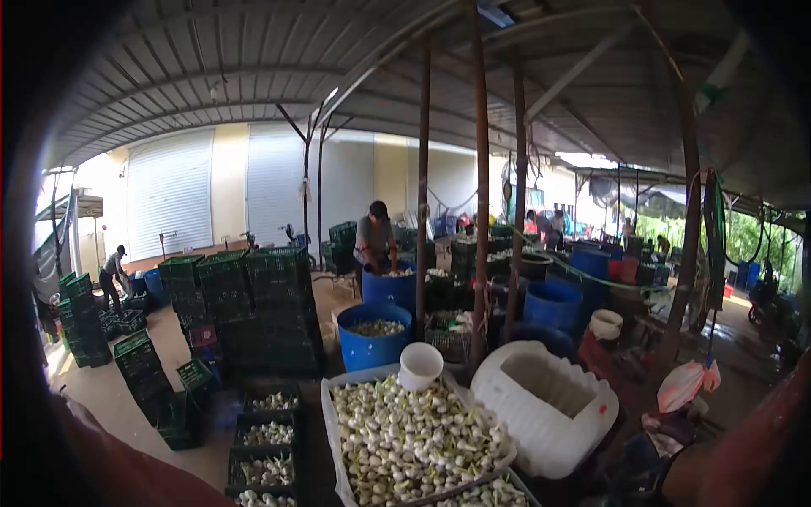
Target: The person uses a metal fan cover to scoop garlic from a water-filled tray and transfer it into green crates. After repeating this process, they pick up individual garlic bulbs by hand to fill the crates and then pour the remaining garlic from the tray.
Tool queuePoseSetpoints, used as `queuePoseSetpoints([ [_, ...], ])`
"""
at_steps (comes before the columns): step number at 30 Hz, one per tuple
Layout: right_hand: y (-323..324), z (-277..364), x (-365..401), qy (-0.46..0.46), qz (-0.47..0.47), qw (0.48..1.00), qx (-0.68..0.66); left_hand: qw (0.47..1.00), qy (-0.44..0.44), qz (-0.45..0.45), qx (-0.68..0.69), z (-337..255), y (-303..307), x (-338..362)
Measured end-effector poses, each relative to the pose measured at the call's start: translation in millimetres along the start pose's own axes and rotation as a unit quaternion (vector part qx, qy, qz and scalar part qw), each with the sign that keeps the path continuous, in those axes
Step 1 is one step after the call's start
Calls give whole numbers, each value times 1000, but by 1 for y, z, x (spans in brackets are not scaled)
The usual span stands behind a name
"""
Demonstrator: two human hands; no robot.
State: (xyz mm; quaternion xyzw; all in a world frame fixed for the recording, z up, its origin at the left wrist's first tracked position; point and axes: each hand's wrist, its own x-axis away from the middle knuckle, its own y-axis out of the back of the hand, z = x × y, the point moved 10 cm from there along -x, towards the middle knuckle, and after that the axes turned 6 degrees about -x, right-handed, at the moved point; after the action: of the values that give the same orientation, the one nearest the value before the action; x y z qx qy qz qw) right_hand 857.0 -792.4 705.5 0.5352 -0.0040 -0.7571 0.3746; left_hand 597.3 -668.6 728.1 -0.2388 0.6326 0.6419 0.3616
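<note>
Neither of my hands shows. Only part of my left arm [127, 460] at the lower left and my right arm [743, 460] at the lower right come into view, both dim and blurred. Between them stands a white-lined bin [340, 452] heaped with small white bulbs [414, 431] that have short green stems. A white plastic bucket [420, 367] sits at the bin's far edge. More bulbs [481, 494] fill a second container at the bottom of the frame. What my hands hold or touch is hidden.
Green crates with bulbs [269, 433] line the left; stacked crates [262, 308] rise behind. Blue drums [374, 348] stand ahead, and a cut white plastic container [541, 406] lies at right. Posts [481, 169] hold the roof. One person [377, 237] bends over a drum, another [111, 275] over crates.
</note>
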Motion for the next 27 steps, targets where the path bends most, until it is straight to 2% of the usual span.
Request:
queuePoseSetpoints([
  [12, 1, -15, 37, 18, -1, 999, 27, 998, -58, -14, 26, -14, -45, -9],
  [15, 9, -29, 55, 18, -57, 998, 12, 995, -53, -56, 68, 5, -57, 7],
  [16, 10, -42, 69, -3, -87, 996, 1, 992, -19, -91, 83, 24, -64, 20],
  [17, 9, -66, 88, -46, -121, 992, -12, 985, 55, -130, 96, 53, -78, 43],
  [19, -13, -146, 150, -212, -163, 963, -36, 927, 297, -181, 143, 132, -146, 125],
  [20, -39, -196, 196, -327, -145, 933, -30, 878, 451, -92, 136, 167, -202, 175],
  [21, -68, -241, 253, -434, -60, 898, 32, 907, 418, 40, 7, 184, -257, 238],
  [22, -99, -284, 340, -485, -20, 873, 44, 846, 522, 91, 62, 195, -317, 300],
  [23, -129, -325, 427, -531, 24, 845, 57, 792, 573, 176, 116, 182, -365, 321],
  [24, -152, -328, 461, -555, 92, 823, 81, 830, 508, 209, 98, 177, -418, 377],
  [25, -171, -341, 511, -580, 127, 797, 112, 788, 522, 296, 134, 160, -463, 413],
  [26, -181, -359, 528, -578, 122, 796, 133, 739, 533, 377, 166, 142, -503, 444],
  [27, -191, -372, 544, -579, 115, 792, 155, 770, 492, 377, 152, 131, -537, 459],
])
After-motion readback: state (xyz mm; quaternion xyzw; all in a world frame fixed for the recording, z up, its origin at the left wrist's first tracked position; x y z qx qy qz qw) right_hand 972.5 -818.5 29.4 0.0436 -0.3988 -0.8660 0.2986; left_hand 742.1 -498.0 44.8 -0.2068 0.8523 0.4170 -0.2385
